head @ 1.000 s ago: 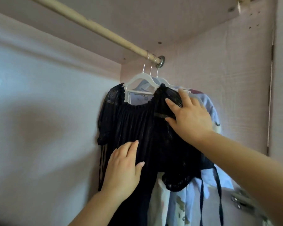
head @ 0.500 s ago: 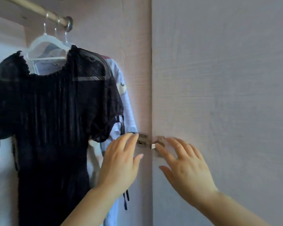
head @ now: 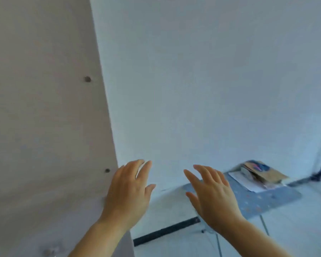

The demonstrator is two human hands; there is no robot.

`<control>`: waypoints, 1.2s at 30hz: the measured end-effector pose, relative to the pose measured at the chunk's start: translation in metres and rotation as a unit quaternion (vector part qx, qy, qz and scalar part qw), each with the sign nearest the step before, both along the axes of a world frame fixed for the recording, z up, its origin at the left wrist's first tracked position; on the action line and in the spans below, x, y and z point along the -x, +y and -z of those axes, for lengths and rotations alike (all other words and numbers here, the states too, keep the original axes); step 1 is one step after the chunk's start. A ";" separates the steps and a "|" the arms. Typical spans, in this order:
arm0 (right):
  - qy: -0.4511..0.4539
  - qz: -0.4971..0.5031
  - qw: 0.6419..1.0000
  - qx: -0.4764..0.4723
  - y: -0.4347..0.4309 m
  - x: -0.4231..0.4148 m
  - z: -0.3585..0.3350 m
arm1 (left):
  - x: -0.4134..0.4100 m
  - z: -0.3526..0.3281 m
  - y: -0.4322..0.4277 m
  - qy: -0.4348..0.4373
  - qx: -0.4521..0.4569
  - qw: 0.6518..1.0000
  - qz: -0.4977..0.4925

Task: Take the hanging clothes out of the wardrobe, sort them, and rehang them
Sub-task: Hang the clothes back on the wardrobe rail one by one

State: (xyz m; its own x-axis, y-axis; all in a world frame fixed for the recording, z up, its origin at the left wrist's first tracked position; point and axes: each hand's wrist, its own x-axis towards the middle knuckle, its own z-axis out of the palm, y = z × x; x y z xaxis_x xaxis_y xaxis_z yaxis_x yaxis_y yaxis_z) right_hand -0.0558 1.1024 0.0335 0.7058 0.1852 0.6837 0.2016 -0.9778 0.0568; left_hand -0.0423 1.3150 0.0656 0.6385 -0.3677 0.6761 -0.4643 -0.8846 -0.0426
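The wardrobe's pale wood panel [head: 44, 108] fills the left third of the view, with small round holes near its edge. No clothes, hangers or rail are in sight. My left hand [head: 128, 191] is raised in front of the panel's edge, fingers straight and holding nothing. My right hand [head: 213, 195] hovers a little to the right of it, fingers spread and empty. Whether either hand touches anything cannot be told.
A white wall [head: 211, 71] takes up most of the view. At the lower right a blue patterned ironing board [head: 267, 199] carries a brown paper bag [head: 263, 173] on papers. A dark skirting strip [head: 165, 230] runs along the pale floor.
The view has swung right, away from the black dress and the hangers, which have left the frame. Both hands have let go of the dress and now hang empty in the air.
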 end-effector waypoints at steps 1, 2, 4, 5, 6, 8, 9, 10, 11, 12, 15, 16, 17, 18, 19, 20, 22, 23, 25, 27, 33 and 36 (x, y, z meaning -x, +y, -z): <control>0.006 0.035 0.999 -0.005 -0.034 0.010 0.007 | -0.004 0.007 -0.030 0.011 -0.004 1.000 0.023; 0.011 0.070 0.997 -0.010 -0.067 0.022 0.014 | -0.007 0.013 -0.061 0.020 -0.006 0.999 0.048; 0.020 0.142 0.989 -0.020 -0.129 0.049 0.024 | -0.012 0.022 -0.124 0.028 -0.013 0.994 0.100; 0.023 0.178 0.984 -0.022 -0.158 0.064 0.028 | -0.013 0.025 -0.155 0.029 -0.016 0.991 0.128; 0.030 0.214 0.976 -0.024 -0.186 0.079 0.032 | -0.013 0.028 -0.187 0.032 -0.021 0.987 0.156; 0.038 0.282 0.958 -0.028 -0.238 0.112 0.040 | -0.010 0.034 -0.251 0.048 -0.031 0.975 0.214; 0.039 0.314 0.948 -0.030 -0.261 0.128 0.042 | -0.008 0.037 -0.281 0.062 -0.039 0.967 0.244; 0.045 0.344 0.937 -0.032 -0.281 0.142 0.046 | -0.005 0.040 -0.308 0.072 -0.046 0.958 0.273; 0.049 0.390 0.919 -0.036 -0.307 0.164 0.050 | 0.003 0.045 -0.345 0.085 -0.057 0.945 0.310; 0.046 0.410 0.910 -0.039 -0.321 0.177 0.051 | 0.006 0.048 -0.367 0.099 -0.073 0.937 0.326; 0.043 0.471 0.880 -0.040 -0.362 0.219 0.057 | 0.023 0.058 -0.439 0.102 -0.102 0.912 0.384; 0.037 0.495 0.867 -0.036 -0.375 0.231 0.058 | 0.029 0.061 -0.463 0.100 -0.110 0.901 0.407; 0.033 0.518 0.854 -0.031 -0.389 0.244 0.060 | 0.035 0.064 -0.488 0.098 -0.116 0.891 0.429; 0.032 0.541 0.840 -0.028 -0.402 0.256 0.062 | 0.041 0.068 -0.512 0.096 -0.116 0.881 0.449; 0.033 0.564 0.825 -0.024 -0.415 0.266 0.064 | 0.047 0.071 -0.535 0.095 -0.117 0.871 0.467; 0.036 0.587 0.808 -0.021 -0.427 0.275 0.067 | 0.053 0.074 -0.557 0.096 -0.117 0.862 0.485; 0.040 0.625 0.780 -0.013 -0.450 0.290 0.072 | 0.061 0.078 -0.600 0.104 -0.124 0.842 0.515; 0.041 0.640 0.767 -0.013 -0.462 0.297 0.073 | 0.066 0.078 -0.620 0.111 -0.131 0.832 0.528; 0.042 0.666 0.745 -0.015 -0.484 0.308 0.075 | 0.075 0.079 -0.659 0.130 -0.140 0.809 0.556; 0.036 0.688 0.725 -0.016 -0.505 0.319 0.075 | 0.084 0.081 -0.698 0.139 -0.145 0.787 0.584; 0.031 0.750 0.661 -0.010 -0.560 0.363 0.078 | 0.145 0.080 -0.796 0.181 -0.188 0.736 0.625; 0.032 0.764 0.644 -0.014 -0.595 0.393 0.084 | 0.183 0.087 -0.846 0.172 -0.196 0.714 0.650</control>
